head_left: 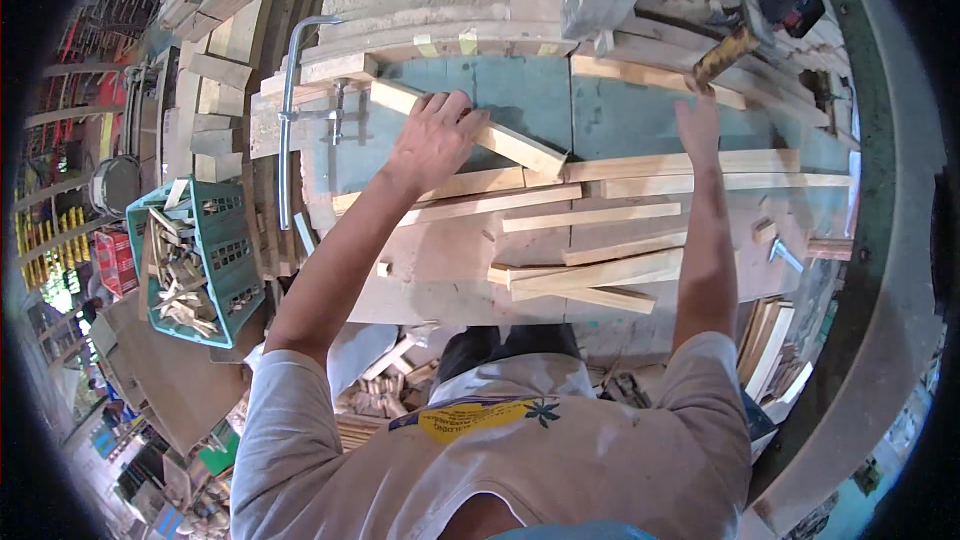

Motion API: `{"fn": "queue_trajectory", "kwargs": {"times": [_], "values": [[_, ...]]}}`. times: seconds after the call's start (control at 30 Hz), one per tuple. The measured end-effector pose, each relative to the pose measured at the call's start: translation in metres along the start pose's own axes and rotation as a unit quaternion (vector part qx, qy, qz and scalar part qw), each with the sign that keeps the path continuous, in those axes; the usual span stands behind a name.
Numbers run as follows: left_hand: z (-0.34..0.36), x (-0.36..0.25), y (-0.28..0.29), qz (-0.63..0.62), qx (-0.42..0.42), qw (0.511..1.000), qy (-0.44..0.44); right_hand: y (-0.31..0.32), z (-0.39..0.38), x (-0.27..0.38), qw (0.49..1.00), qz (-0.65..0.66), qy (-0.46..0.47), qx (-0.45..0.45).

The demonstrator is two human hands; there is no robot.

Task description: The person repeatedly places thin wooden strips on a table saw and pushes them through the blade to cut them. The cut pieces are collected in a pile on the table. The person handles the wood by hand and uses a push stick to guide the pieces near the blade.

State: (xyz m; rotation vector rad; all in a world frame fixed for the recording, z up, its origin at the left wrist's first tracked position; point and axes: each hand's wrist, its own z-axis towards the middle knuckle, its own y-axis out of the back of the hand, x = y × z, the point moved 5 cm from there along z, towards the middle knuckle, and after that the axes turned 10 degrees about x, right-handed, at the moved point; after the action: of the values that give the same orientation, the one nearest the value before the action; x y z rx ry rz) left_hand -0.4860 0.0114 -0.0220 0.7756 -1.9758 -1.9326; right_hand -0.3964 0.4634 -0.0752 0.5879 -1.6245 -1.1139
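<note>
I see my left hand point(432, 135) lying flat with fingers spread on a pale, rough-sawn wooden slat point(470, 127) that sits slanted near the far left corner of the workbench point(530, 90); it presses the slat rather than gripping it. My right hand point(697, 125) is stretched toward the far edge, fingers pinched on a short, dark, splintery wood scrap point(727, 53) held above the bench. The benchtop is worn teal-painted board, scuffed bare in patches. Several long, straight slats point(600, 215) of the same light timber lie side by side across its middle and near edge. A steel clamp point(300, 110) with a curved bar bites the left edge. Beside the bench on the left stands a green plastic crate point(215, 260) with slotted walls, filled with wood offcuts. Small yellow tape strips point(467, 42) mark the curved board at the far edge.
</note>
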Motion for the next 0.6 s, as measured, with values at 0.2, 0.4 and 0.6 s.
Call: {"fn": "queue_trajectory", "kwargs": {"times": [0.2,0.4,0.6], "values": [[-0.056,-0.015,0.013,-0.053,0.138,0.988,0.039,-0.001,0.013,0.019,0.968,-0.243,0.058,0.036],[-0.082,-0.021,-0.023,-0.017,0.224,0.965,0.136,0.024,-0.012,0.016,0.95,-0.293,0.102,0.038],[-0.084,-0.02,-0.025,-0.021,0.263,0.955,0.138,0.081,-0.132,0.039,0.977,-0.193,0.068,0.059]]}}
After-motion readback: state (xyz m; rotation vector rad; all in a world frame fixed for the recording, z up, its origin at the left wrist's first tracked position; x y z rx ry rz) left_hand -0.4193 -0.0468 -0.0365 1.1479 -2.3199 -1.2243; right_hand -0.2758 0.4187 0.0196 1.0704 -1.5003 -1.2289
